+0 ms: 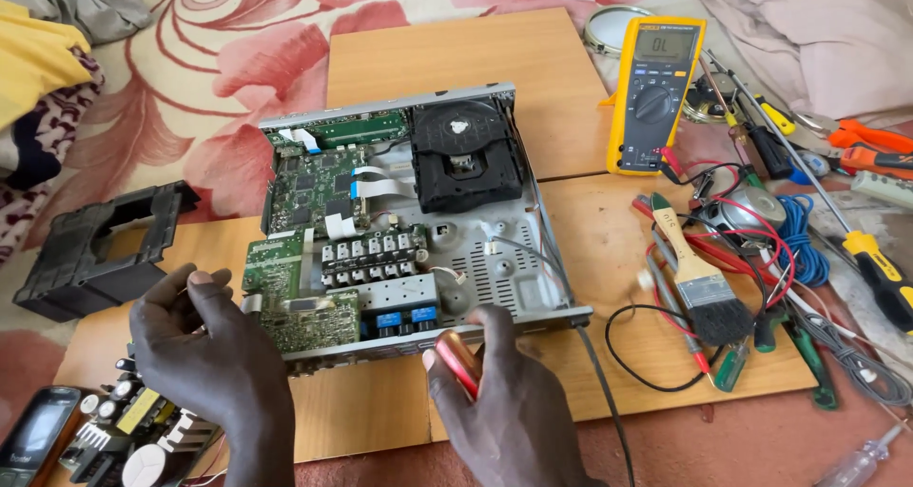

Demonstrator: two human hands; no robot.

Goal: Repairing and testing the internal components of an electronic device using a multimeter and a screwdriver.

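Opened disc player chassis (418,221) laid on wooden board (447,54), green circuit boards (309,187) and black disc drive (466,154) seated inside; left hand (214,354) rested at front edge, fingers loosely curled; red-handled tool (456,363) pinched in right hand (509,401); yellow multimeter (656,92) well apart.

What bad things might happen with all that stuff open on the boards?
The left hand rests on the bare green circuit boards of the opened player; pressing might bend small parts. The right hand holds a red tool near the front edge, and a slip could scratch a board. Loose red and black leads could snag.
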